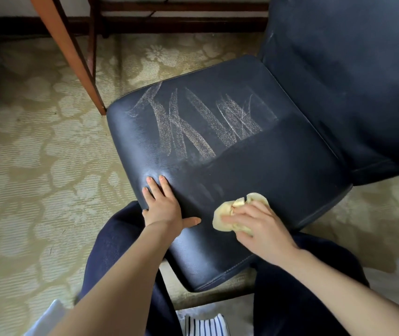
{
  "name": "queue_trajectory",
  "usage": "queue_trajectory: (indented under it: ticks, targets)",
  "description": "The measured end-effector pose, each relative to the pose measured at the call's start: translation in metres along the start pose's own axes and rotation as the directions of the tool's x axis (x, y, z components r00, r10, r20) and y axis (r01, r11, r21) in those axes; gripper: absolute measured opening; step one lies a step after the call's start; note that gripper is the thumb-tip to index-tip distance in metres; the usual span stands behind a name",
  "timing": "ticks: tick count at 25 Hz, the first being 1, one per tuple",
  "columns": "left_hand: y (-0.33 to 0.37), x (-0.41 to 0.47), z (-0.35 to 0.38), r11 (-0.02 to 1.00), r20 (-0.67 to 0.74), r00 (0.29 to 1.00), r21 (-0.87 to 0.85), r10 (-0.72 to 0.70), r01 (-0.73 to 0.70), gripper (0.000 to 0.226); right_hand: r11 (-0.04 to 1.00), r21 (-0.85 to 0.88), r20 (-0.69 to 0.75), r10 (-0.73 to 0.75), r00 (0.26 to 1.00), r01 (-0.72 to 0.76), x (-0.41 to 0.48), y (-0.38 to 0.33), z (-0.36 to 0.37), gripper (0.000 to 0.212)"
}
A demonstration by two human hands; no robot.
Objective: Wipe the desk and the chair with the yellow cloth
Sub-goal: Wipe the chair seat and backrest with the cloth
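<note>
A dark blue leather chair fills the middle of the head view; its seat (254, 166) carries pale chalky streaks (200, 122) across the far half, while the near half looks dark and smooth. My right hand (259, 226) holds a bunched yellow cloth (227, 214) and presses it onto the near part of the seat. My left hand (162, 202) rests flat on the seat's near left edge, fingers straight and thumb spread. The chair's backrest (353, 69) rises at the right.
A wooden desk leg (77, 59) slants down just left of the seat's far corner, with dark wooden rails (181, 20) behind. Pale floral carpet (36, 166) surrounds the chair. My legs in dark trousers (120, 251) flank the seat's front.
</note>
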State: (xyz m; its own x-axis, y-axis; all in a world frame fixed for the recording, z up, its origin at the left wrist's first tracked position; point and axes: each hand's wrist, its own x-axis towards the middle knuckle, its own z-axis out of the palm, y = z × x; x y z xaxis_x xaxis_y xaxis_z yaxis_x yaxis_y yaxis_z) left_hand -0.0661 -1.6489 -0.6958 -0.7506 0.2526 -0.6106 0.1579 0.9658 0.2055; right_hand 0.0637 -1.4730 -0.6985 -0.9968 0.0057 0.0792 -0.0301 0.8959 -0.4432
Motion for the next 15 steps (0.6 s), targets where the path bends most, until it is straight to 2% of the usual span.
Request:
queue_trajectory:
  ticks: [2,5,7,9,12,15]
  targets:
    - [-0.006,-0.009,0.007,0.999,0.013,0.999,0.019,0.032,-0.032,0.134,0.999,-0.018,-0.033,0.049,0.998,-0.049,0.003,0.010,-0.006,0.047]
    - [-0.011,-0.025,0.016,0.994,0.026,0.996,0.075,0.080,-0.082,0.133,0.957,-0.028,-0.060,0.287,0.956,-0.289,0.007,0.031,-0.017,0.039]
    - [-0.010,-0.035,0.022,0.987,0.035,0.993,0.113,0.109,-0.112,0.132,0.859,-0.043,-0.086,0.505,0.859,-0.510,0.005,0.050,-0.024,0.037]
    - [-0.009,-0.046,0.028,0.982,0.046,0.991,0.137,0.127,-0.132,0.131,0.747,0.001,-0.126,0.660,0.741,-0.665,0.001,0.063,-0.028,0.035]
    - [-0.006,-0.060,0.037,0.972,0.065,0.987,0.176,0.147,-0.156,0.127,0.645,0.078,-0.187,0.758,0.624,-0.760,-0.011,0.065,-0.027,0.038]
    - [0.001,-0.071,0.045,0.951,0.087,0.980,0.242,0.177,-0.193,0.122,0.603,0.072,-0.224,0.786,0.577,-0.794,-0.026,0.056,-0.023,0.039]
